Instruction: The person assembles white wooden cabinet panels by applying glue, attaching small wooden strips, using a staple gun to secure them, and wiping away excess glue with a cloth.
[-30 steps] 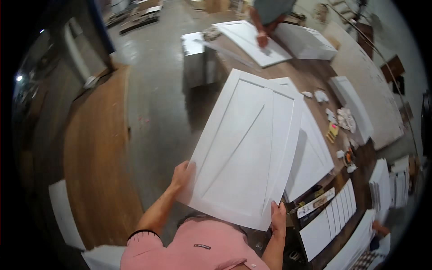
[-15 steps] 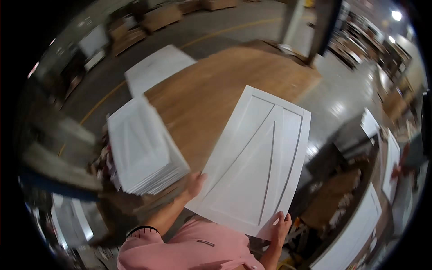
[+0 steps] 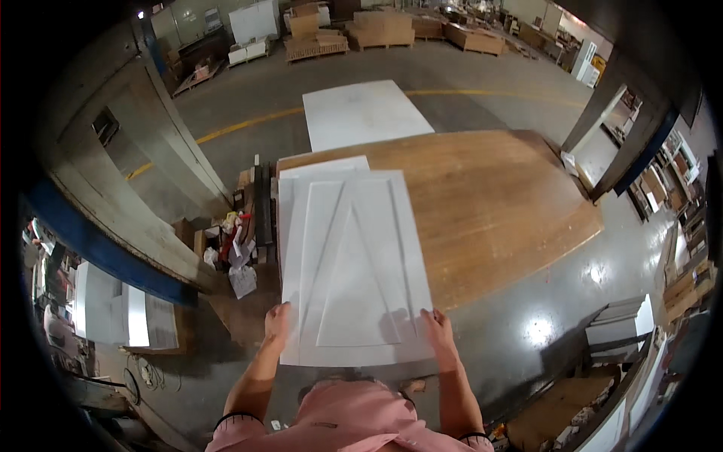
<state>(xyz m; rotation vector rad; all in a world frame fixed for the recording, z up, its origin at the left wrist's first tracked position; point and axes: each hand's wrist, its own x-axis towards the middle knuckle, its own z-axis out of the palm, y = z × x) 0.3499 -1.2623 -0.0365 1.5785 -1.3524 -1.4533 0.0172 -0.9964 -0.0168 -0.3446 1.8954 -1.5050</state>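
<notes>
A white panel (image 3: 360,301) with raised borders and slanting grooves that meet in a peak lies level in front of me. My left hand (image 3: 277,322) is closed on its near left edge. On the near right edge, my right hand (image 3: 439,329) grips the same panel. Beneath it, a stack of white panels (image 3: 324,166) sticks out along the far and left sides; most of the stack is hidden. Whether the held panel touches the stack, I cannot tell. The stack stands at the left end of a brown wooden tabletop (image 3: 504,203).
A white board (image 3: 365,113) lies beyond the tabletop. Metal posts rise at left (image 3: 151,143) and right (image 3: 625,120). Scraps and boxes (image 3: 237,248) sit beside the stack. White panels (image 3: 621,324) are piled at the right. Pallets with cartons (image 3: 380,30) line the far floor.
The panel has swung left from over the middle of the tabletop to above the stack, both hands still on it. My view has turned from tilted to straight-on.
</notes>
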